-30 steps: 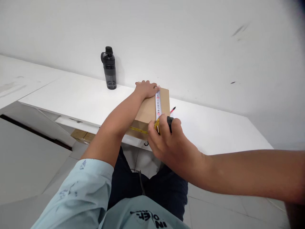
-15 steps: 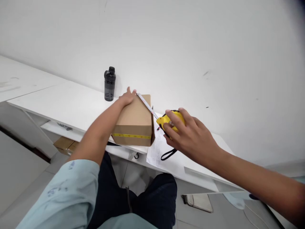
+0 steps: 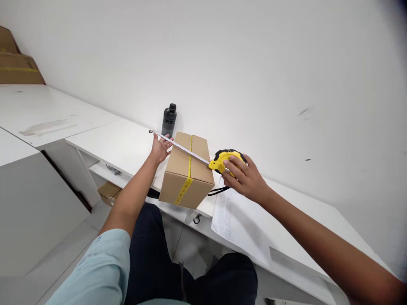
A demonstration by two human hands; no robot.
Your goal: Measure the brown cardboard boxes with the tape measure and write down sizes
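A cardboard box (image 3: 178, 163) with yellow printed tape (image 3: 186, 186) over its top and front stands on the white table. My right hand (image 3: 246, 176) is wrapped round a yellow and black tape measure (image 3: 218, 163) at the box's right side, its black strap hanging below. The metal blade (image 3: 182, 147) is drawn out leftward across the box top, and its hooked end sticks out past the left edge. Beside that left edge is my left hand (image 3: 160, 149), fingers spread, close to the blade's end; whether they touch the blade is unclear.
Behind the box a dark bottle (image 3: 169, 120) stands by the wall. Written sheets of paper (image 3: 235, 216) lie to the right. More cardboard boxes (image 3: 20, 67) sit at the far left, and another carton (image 3: 108, 192) is under the table.
The box has been turned, so its yellow tape now crosses the top. My left hand has come off the top to the left side. More blade is out, and the view has shifted left.
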